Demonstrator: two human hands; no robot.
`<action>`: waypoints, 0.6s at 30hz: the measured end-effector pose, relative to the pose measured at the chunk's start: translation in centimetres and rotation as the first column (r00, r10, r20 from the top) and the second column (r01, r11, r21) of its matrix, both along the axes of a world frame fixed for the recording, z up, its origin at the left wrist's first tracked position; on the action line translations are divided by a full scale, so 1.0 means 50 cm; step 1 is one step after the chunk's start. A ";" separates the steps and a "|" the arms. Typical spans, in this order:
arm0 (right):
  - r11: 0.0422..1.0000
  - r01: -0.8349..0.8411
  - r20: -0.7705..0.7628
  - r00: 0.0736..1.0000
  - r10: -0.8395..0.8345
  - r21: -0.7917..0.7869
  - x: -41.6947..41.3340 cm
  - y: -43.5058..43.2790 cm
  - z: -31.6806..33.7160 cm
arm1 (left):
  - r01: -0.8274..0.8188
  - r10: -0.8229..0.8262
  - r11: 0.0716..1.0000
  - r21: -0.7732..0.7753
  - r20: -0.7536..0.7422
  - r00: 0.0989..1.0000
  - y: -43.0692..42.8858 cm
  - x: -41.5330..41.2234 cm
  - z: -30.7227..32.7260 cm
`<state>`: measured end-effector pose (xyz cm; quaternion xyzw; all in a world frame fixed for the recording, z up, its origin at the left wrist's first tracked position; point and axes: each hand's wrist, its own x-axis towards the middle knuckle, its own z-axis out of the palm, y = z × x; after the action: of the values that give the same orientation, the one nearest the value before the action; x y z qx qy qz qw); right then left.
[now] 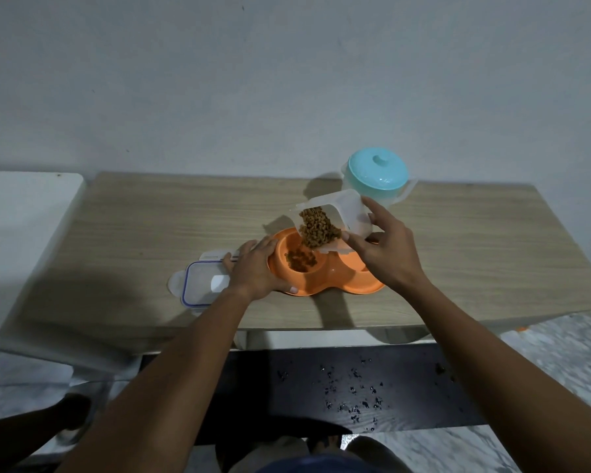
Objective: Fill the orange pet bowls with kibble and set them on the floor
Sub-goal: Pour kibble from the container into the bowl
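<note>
One view only, the head camera. Landmark: the orange double bowl (pixel 325 268), which sits on the wooden table (pixel 151 227) near its front edge, long axis running left to right.

The right hand (pixel 386 254) holds a clear container (pixel 338 213) directly above the bowl, fingers wrapped around its body, mouth tipped down and left. Kibble (pixel 319 227) slides out of the mouth toward the left well, which already carries a small heap (pixel 301 261). The right well lies under the right hand; its contents cannot be judged.

The left hand (pixel 253 271) rests on the bowl's left rim, fingers spread and curled over the edge, steadying it.

Left of the bowl, touching the left hand's far side, lies a clear lid with a blue seal (pixel 202 285). Behind and right of the bowl stands a clear jug with a teal lid (pixel 377 174), near the container but apart from it.

Assessment: filling is in progress. The next move calls for shifting the pour rightward along the bowl's long axis; the right hand is nearer.

In front of the table, below the bowl, is a dark surface (pixel 321 384) with scattered specks; marbled floor (pixel 560 349) beyond. Behind the bowl, a plain wall.
</note>
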<state>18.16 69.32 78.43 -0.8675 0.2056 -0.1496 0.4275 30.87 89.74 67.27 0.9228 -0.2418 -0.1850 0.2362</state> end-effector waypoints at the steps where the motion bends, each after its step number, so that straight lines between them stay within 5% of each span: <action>1: 1.000 0.010 0.002 1.000 -0.010 0.014 0.001 -0.001 -0.002 | 0.003 -0.003 1.000 -0.002 0.001 1.000 0.000 -0.001 0.001; 18: 0.994 0.029 0.022 0.999 -0.032 0.109 0.000 -0.017 -0.016 | 0.005 -0.005 0.999 0.038 0.002 1.000 -0.003 -0.002 0.004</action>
<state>18.15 68.48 77.61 -0.8380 0.2214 -0.1550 0.4740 30.77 89.59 67.48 0.9266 -0.2410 -0.1893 0.2179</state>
